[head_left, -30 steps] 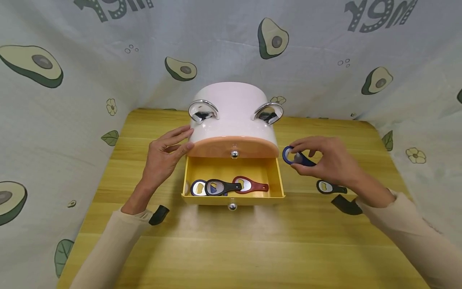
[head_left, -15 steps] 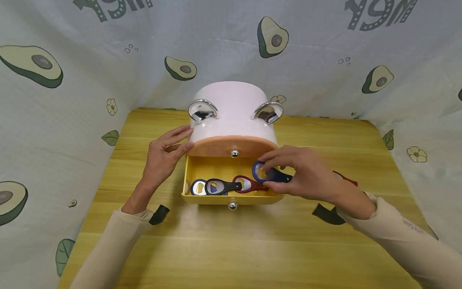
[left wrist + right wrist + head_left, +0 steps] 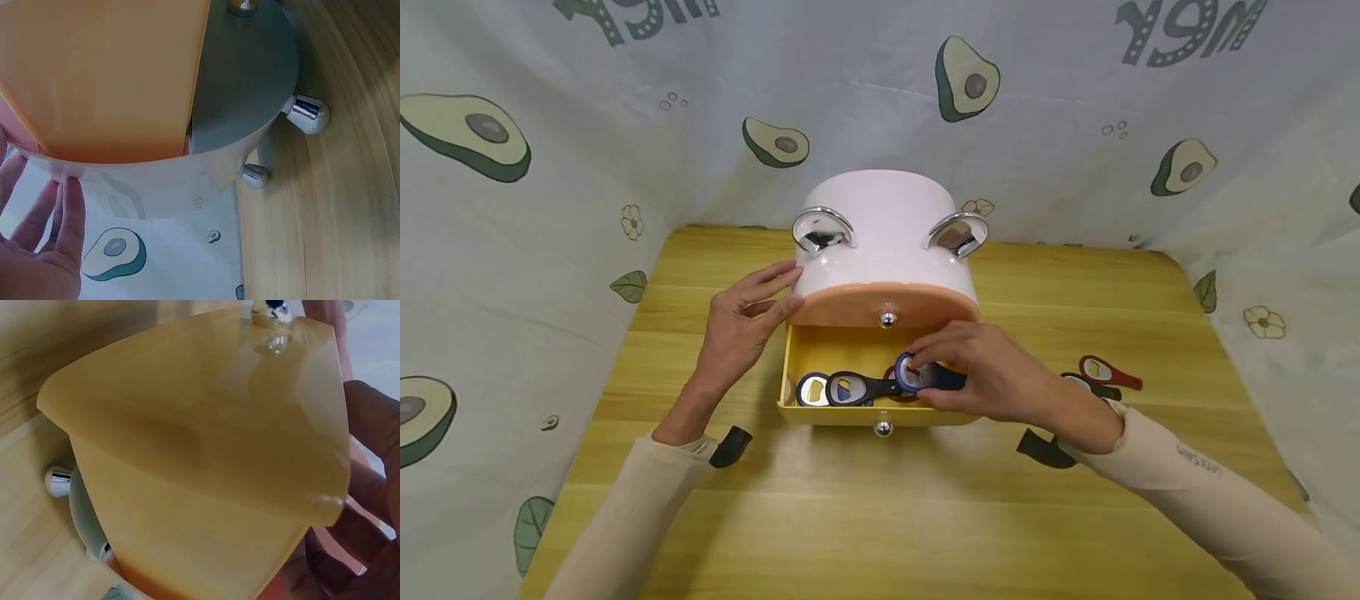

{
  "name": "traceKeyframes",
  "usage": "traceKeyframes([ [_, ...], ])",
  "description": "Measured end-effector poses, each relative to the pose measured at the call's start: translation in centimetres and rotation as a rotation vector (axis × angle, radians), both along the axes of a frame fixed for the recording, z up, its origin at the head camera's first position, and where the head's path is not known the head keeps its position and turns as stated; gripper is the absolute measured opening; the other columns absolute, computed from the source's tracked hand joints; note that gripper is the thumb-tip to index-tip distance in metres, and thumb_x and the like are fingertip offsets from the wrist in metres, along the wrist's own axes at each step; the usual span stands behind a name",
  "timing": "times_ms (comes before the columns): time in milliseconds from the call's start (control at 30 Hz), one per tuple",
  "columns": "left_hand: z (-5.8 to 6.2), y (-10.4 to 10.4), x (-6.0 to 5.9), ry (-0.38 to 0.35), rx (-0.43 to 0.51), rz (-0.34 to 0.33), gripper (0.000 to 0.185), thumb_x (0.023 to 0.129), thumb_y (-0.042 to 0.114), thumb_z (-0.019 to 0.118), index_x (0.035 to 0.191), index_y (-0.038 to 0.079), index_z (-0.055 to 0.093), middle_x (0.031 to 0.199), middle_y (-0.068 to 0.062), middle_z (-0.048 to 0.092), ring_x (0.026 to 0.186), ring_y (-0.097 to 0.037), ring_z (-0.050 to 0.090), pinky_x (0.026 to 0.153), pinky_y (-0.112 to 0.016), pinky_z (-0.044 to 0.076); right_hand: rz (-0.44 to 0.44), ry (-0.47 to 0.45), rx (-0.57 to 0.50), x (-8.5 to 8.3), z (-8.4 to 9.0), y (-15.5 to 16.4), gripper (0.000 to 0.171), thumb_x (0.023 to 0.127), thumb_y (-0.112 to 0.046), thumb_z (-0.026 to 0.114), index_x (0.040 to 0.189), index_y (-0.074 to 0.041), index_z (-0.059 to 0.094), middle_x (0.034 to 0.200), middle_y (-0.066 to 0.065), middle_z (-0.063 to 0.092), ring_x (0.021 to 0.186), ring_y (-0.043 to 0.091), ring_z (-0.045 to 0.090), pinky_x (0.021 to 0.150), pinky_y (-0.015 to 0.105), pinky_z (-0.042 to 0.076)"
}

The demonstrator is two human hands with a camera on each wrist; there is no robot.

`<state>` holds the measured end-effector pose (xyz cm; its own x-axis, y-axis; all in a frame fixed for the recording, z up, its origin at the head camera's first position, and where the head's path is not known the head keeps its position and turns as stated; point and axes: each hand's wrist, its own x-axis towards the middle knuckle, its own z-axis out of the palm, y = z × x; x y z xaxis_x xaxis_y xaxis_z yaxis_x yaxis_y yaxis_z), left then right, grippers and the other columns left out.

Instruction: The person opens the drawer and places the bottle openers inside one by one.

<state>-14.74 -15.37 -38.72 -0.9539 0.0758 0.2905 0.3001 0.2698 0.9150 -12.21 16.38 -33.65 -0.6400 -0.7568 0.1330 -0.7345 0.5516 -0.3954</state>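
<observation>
A white rounded cabinet (image 3: 880, 221) with silver ears has its yellow drawer (image 3: 820, 414) pulled out. Over the drawer's right part, my right hand (image 3: 1000, 375) pinches a blue bottle opener (image 3: 946, 378) between thumb and fingers. Beneath it a red opener (image 3: 891, 372) is mostly hidden; left of that lie a black bottle opener (image 3: 859, 389) and a blue-rimmed opener (image 3: 811, 389). My left hand (image 3: 741, 321) rests its extended fingertips on the cabinet's left side, also in the left wrist view. In the right wrist view, the drawer's front hides the held opener from sight.
Right of the cabinet, a red opener (image 3: 1111, 374) and a black opener (image 3: 1101, 390) lie on the wooden table (image 3: 880, 517), the black one partly behind my wrist. The upper orange drawer (image 3: 850, 307) is closed. A patterned cloth (image 3: 865, 108) hangs behind.
My right hand has carried the blue opener leftward from beside the cabinet to over the open drawer, covering part of the red opener there. The left hand stays still.
</observation>
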Motion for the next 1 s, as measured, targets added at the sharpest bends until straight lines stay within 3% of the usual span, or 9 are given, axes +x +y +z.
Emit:
traceKeyframes([
  [167,-0.1,0.0,0.2,-0.004,0.008,-0.003,0.039,0.094,0.014,0.072,0.132,0.015,0.067,0.141,-0.002,0.06,0.131,-0.017,0.056,0.099,-0.034,0.055,-0.016,0.051,-0.05,0.5,-0.4,0.1,0.027,0.08,-0.017,0.085,0.105,-0.008,0.078,0.109,0.003,0.075,0.1,0.018,0.071,0.082,0.038,0.061],
  [300,-0.2,0.0,0.3,-0.009,0.001,0.0,0.038,0.094,0.014,0.071,0.132,0.015,0.067,0.141,-0.002,0.06,0.132,-0.018,0.055,0.1,-0.036,0.054,-0.008,0.133,-0.206,1.7,-0.3,0.3,0.023,0.078,-0.008,0.084,0.1,-0.008,0.078,0.098,0.0,0.076,0.086,0.013,0.069,0.071,0.03,0.059],
  [433,-0.1,-0.1,0.1,-0.006,0.005,0.004,0.038,0.094,0.014,0.071,0.132,0.015,0.067,0.141,-0.002,0.061,0.132,-0.018,0.055,0.1,-0.036,0.054,0.014,0.199,-0.365,3.6,-0.1,0.0,0.012,0.092,-0.02,0.074,0.097,-0.009,0.077,0.085,-0.002,0.074,0.071,0.01,0.064,0.062,0.021,0.055],
  [533,0.2,0.0,-0.1,-0.006,0.006,0.004,0.038,0.094,0.015,0.071,0.132,0.015,0.067,0.141,-0.002,0.061,0.132,-0.018,0.055,0.1,-0.034,0.054,0.004,0.215,-0.423,5.3,-0.4,-0.5,0.03,0.1,-0.034,0.06,0.095,-0.009,0.077,0.082,-0.002,0.074,0.066,0.008,0.063,0.059,0.018,0.054],
  [767,0.3,0.0,-0.5,-0.002,0.002,0.01,0.037,0.095,0.016,0.071,0.131,0.016,0.067,0.14,-0.001,0.062,0.132,-0.016,0.056,0.101,-0.037,0.054,-0.028,0.229,-0.446,8.1,-4.1,-2.3,0.02,0.1,-0.028,0.061,0.097,-0.013,0.074,0.078,-0.008,0.073,0.058,0.001,0.059,0.055,0.01,0.049],
  [1000,0.2,-0.1,-0.3,-0.01,0.003,0.013,0.037,0.095,0.016,0.07,0.131,0.016,0.067,0.14,-0.001,0.062,0.132,-0.016,0.055,0.101,-0.038,0.054,-0.124,0.166,-0.499,8.5,-8.1,-3.3,0.019,0.098,-0.023,0.064,0.109,-0.009,0.071,0.084,-0.003,0.075,0.06,0.0,0.062,0.057,0.009,0.051],
])
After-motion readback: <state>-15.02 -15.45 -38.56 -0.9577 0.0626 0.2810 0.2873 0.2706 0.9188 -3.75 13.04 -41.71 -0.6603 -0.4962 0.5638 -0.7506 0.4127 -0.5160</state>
